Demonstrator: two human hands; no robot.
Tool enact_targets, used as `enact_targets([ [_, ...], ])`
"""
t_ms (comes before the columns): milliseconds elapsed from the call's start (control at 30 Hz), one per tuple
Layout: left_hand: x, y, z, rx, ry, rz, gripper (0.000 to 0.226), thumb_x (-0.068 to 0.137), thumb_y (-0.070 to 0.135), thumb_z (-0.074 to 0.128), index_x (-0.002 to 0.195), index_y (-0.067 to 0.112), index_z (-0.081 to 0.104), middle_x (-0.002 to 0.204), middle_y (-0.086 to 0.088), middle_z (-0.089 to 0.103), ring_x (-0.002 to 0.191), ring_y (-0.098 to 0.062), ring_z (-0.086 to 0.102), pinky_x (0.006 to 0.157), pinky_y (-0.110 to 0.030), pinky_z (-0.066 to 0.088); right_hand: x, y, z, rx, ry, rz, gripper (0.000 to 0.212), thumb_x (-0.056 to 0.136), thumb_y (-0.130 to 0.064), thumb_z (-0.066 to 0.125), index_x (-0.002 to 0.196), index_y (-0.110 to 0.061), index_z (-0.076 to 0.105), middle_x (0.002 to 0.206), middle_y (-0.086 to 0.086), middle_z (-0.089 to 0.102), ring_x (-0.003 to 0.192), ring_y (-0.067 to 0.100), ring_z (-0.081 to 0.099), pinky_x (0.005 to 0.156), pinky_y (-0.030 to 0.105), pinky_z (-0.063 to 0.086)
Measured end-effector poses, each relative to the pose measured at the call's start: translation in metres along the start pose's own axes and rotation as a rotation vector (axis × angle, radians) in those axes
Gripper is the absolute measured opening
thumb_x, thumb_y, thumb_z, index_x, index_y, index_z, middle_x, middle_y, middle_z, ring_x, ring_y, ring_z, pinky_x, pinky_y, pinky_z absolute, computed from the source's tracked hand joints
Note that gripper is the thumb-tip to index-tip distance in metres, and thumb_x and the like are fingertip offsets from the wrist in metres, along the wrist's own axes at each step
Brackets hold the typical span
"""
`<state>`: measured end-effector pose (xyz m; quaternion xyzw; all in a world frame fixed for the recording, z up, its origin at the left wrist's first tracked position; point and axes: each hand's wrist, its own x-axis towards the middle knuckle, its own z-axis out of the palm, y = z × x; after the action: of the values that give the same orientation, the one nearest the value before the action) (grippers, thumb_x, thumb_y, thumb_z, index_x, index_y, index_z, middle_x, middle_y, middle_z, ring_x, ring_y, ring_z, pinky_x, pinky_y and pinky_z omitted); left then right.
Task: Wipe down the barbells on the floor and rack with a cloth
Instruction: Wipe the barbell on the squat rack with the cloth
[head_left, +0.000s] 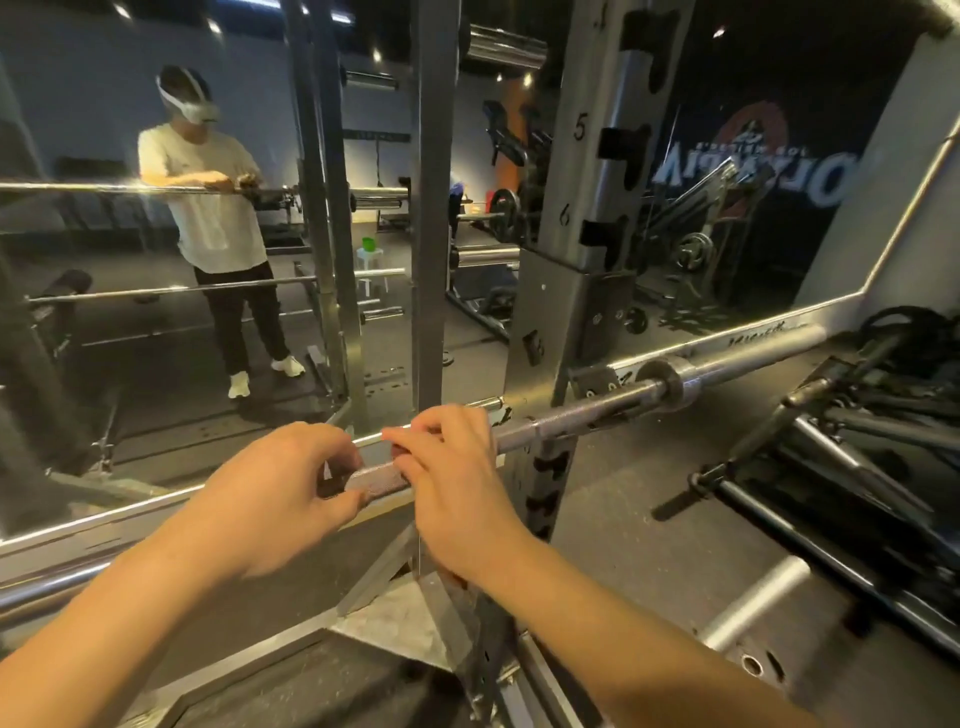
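A steel barbell lies across the rack, running from the lower left up to its sleeve at the right. My left hand grips the knurled shaft, fingers curled over the top and thumb underneath. My right hand holds the same shaft just to the right, its fingers curled over the bar. A short knurled stretch shows between the two hands. No cloth shows plainly; a small dark brownish bit under my right wrist could be one, but I cannot tell.
The numbered rack upright stands just right of my hands. A wall mirror behind it reflects me and other bars. Several bars and handles lie piled on the floor at the right, beside a silver peg.
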<state>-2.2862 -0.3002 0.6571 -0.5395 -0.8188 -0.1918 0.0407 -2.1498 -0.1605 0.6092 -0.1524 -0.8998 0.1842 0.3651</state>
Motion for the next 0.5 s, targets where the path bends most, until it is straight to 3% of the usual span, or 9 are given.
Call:
enact_targets([
  [133,-0.009,-0.013,-0.009,-0.001,-0.017,0.008,0.017,0.087,0.055,0.07,0.093,0.042,0.06,0.092,0.023,0.057,0.084,-0.002,0.056,0.076,-0.025,0.055,0.007,0.015,-0.013,-0.035,0.142,0.244,0.022,0.104,-0.019,0.053,0.118,-0.022,0.07,0.115,-0.011,0.048,0.114,0.012,0.038,0.098,0.031,0.038],
  [367,-0.032,-0.041,-0.023,0.058,0.025,0.033,0.021,0.085,0.057,0.071,0.091,0.041,0.06,0.089,0.022,0.056,0.085,0.0,0.053,0.077,-0.026,0.053,0.006,-0.057,0.033,0.031,0.058,0.118,0.021,0.102,-0.018,0.054,0.116,-0.021,0.07,0.114,-0.009,0.051,0.115,0.013,0.038,0.098,0.039,0.04],
  [433,-0.045,-0.051,-0.029,0.065,0.047,0.029,0.02,0.084,0.056,0.072,0.089,0.04,0.061,0.086,0.023,0.056,0.084,0.001,0.052,0.076,-0.025,0.052,0.017,-0.07,0.034,0.121,0.062,0.117,0.019,0.1,-0.016,0.058,0.114,-0.022,0.07,0.112,-0.009,0.052,0.114,0.011,0.038,0.099,0.03,0.039],
  [500,-0.056,-0.062,-0.033,0.079,0.089,0.019,0.021,0.082,0.055,0.075,0.086,0.039,0.062,0.082,0.023,0.056,0.082,0.002,0.051,0.073,-0.025,0.051,0.026,-0.086,0.031,0.235,0.068,0.142,0.017,0.099,-0.017,0.062,0.113,-0.022,0.071,0.111,-0.008,0.053,0.113,0.007,0.038,0.096,0.012,0.033],
])
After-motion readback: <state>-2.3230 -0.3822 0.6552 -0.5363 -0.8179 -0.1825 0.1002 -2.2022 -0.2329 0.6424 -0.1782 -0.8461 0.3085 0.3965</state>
